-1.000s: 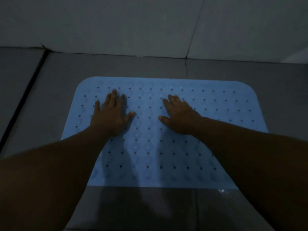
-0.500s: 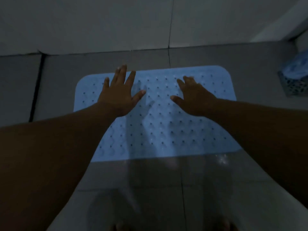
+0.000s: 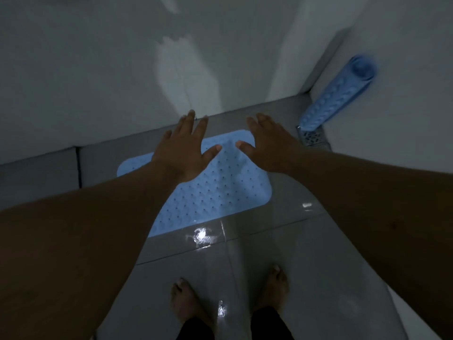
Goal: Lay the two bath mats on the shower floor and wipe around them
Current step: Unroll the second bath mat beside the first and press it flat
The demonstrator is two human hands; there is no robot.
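At the bottom, 2 bare feet (image 3: 188, 305) stand on the wet grey floor tiles (image 3: 306, 266). Bright spots of light shine on the tiles just in front of the toes.

2 long arms reach out from the near corners. They cover much of the floor on each side. The left arm also hides the near left part of the flat blue bath mat (image 3: 215, 190).

The left hand (image 3: 183, 150) has its fingers spread wide and holds nothing. The right hand (image 3: 267, 146) is also flat and spread, and it holds nothing. Both hands are in front of the far part of the mat. It is hard to say if they touch it.

The flat mat lies on the tiles close to the white wall (image 3: 98, 69). It has many small holes.

Far off on the right, a rolled blue bath mat (image 3: 335, 94) leans in the corner. Its low end sits by a metal floor drain (image 3: 313, 138). The room is dim, so small things are hard to see.
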